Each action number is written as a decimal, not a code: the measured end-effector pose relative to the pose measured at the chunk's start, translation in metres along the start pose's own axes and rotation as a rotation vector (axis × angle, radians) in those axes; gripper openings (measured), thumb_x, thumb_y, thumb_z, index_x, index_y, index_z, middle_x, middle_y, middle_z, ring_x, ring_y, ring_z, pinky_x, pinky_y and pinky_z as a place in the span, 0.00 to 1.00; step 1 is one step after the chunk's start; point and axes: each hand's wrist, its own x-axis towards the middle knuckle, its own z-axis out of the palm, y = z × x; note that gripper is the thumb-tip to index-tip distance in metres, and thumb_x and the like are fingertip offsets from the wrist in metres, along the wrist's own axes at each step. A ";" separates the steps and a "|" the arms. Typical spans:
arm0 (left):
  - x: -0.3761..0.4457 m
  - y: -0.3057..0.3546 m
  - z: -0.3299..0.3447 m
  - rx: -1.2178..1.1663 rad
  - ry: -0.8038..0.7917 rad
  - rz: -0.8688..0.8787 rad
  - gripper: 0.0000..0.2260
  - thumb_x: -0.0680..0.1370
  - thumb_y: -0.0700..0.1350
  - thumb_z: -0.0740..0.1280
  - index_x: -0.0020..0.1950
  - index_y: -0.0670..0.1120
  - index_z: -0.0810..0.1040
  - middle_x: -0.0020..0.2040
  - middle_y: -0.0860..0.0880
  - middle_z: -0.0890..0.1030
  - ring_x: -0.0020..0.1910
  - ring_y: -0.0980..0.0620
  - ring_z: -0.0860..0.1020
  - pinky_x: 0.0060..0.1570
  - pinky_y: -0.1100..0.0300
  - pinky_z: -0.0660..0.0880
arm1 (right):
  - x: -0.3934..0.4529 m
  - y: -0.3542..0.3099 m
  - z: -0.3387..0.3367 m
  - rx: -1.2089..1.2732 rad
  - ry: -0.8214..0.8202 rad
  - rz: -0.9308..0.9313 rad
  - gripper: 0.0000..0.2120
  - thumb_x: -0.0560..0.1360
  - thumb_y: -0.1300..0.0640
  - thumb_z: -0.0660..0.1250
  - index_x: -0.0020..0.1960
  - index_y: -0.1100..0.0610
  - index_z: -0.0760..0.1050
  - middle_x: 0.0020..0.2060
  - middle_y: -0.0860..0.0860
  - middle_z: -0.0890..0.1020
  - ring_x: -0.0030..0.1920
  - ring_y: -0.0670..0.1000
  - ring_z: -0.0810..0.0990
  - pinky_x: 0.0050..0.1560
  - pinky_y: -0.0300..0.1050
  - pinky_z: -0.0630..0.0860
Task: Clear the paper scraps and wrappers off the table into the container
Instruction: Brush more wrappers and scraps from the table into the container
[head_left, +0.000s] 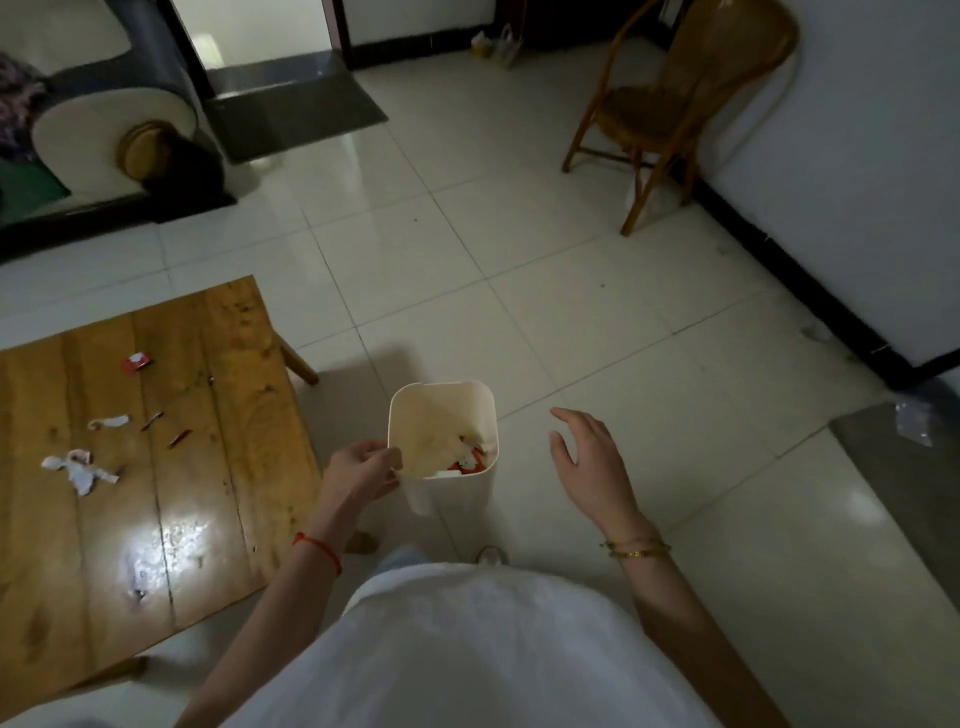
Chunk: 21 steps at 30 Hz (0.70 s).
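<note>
A cream plastic bin (470, 400) stands on the tiled floor just right of the low wooden table (234, 467). Red and white scraps lie at its bottom. My left hand (361, 470) pinches the bin's near-left rim. To the right of the bin my right hand (587, 460) hovers with fingers spread, holding nothing. On the table lie a crumpled white paper scrap (78, 467), a smaller white scrap (110, 422), a red-and-white wrapper (136, 361) and thin red slivers (179, 439).
A wooden chair (670, 104) stands against the right wall. A sofa (93, 135) sits at the far left, with a dark doormat (296, 111) beyond. A clear plastic bag (914, 421) lies on the floor at the right edge.
</note>
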 end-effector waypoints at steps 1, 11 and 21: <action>0.004 0.007 0.008 -0.010 0.014 -0.001 0.10 0.73 0.39 0.66 0.53 0.39 0.79 0.51 0.40 0.81 0.50 0.45 0.81 0.43 0.60 0.78 | 0.011 0.004 -0.004 -0.001 -0.010 -0.005 0.17 0.79 0.56 0.60 0.67 0.57 0.71 0.62 0.52 0.76 0.65 0.50 0.70 0.64 0.38 0.64; 0.087 0.063 0.033 -0.042 0.114 -0.037 0.12 0.73 0.41 0.67 0.56 0.40 0.79 0.54 0.40 0.81 0.50 0.45 0.81 0.50 0.54 0.80 | 0.146 0.011 0.006 0.031 -0.155 -0.103 0.17 0.80 0.55 0.58 0.68 0.55 0.70 0.65 0.51 0.74 0.67 0.49 0.69 0.64 0.38 0.63; 0.192 0.146 0.006 -0.268 0.291 -0.148 0.18 0.66 0.41 0.68 0.56 0.41 0.80 0.52 0.39 0.82 0.47 0.45 0.82 0.48 0.53 0.81 | 0.351 -0.049 0.040 -0.019 -0.331 -0.307 0.17 0.81 0.55 0.57 0.69 0.55 0.69 0.66 0.51 0.73 0.68 0.49 0.68 0.66 0.39 0.62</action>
